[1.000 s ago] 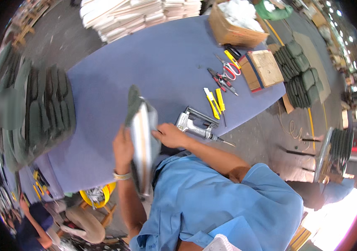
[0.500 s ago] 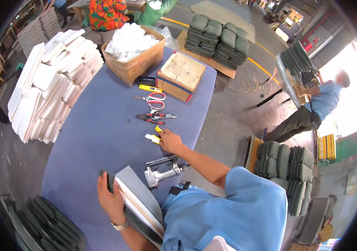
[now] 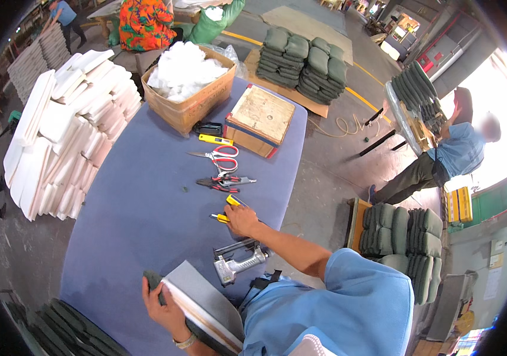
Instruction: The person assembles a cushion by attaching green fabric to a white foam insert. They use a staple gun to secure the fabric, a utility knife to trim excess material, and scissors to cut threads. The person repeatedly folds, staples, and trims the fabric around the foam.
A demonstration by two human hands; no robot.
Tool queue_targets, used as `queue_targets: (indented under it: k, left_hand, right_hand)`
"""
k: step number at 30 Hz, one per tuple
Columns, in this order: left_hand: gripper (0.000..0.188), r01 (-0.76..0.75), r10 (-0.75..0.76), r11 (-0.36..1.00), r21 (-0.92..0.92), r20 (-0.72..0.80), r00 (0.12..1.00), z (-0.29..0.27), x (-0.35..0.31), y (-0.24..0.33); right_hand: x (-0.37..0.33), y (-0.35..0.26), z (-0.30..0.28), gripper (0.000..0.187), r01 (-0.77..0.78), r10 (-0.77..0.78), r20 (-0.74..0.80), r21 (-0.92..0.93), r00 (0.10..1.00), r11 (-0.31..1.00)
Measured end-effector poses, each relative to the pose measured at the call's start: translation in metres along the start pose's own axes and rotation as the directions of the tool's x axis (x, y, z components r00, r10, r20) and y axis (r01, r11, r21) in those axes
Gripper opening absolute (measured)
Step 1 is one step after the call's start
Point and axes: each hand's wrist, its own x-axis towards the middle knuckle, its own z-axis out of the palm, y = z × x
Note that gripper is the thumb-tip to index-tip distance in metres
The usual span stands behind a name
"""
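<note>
My left hand (image 3: 167,311) grips the end of a dark green fabric-covered cushion (image 3: 206,311). White padding and a thin tan board edge show along its side, under a flat grey face. It lies tilted against my body at the table's near edge. My right hand (image 3: 242,221) is closed over a yellow-handled tool (image 3: 222,218), whose exact kind is partly covered by the fingers. Another yellow piece (image 3: 234,200) shows just above those fingers. A silver pneumatic staple gun (image 3: 238,263) rests between my right forearm and the cushion.
On the blue table (image 3: 129,237) lie red-handled pliers (image 3: 223,185), red-handled scissors (image 3: 223,159), a yellow cutter (image 3: 215,140), a wooden-topped box (image 3: 262,115) and a carton of white stuffing (image 3: 188,89). White foam pads (image 3: 69,136) are stacked left. Green cushions (image 3: 304,62) and a person (image 3: 464,145) are beyond.
The view has shifted, so the table's things sit lower. My right hand has closed further over the yellow-handled tool, which has turned. My left hand still holds the cushion.
</note>
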Motion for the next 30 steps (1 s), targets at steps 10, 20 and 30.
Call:
queue_targets:
  k: [10, 20, 30]
  left_hand:
    - [0.017, 0.184, -0.197, 0.979, -0.084, -0.192, 0.961, -0.058, -0.020, -0.036]
    - [0.016, 0.038, -0.033, 0.999, 0.023, -0.209, 0.977, -0.046, -0.020, -0.007]
    - [0.010, 0.083, -0.110, 0.993, -0.087, -0.364, 0.925, -0.045, -0.033, -0.016]
  right_hand:
    - [-0.002, -0.025, -0.031, 0.039, 0.119, -0.028, -0.152, 0.631, 0.988, 0.766]
    - [-0.055, -0.135, -0.085, 0.049, -0.020, -0.360, -0.104, 0.946, 0.927, -0.324]
    - [-0.101, -0.237, -0.118, 0.062, 0.100, -0.497, -0.181, 0.978, 0.848, -0.186]
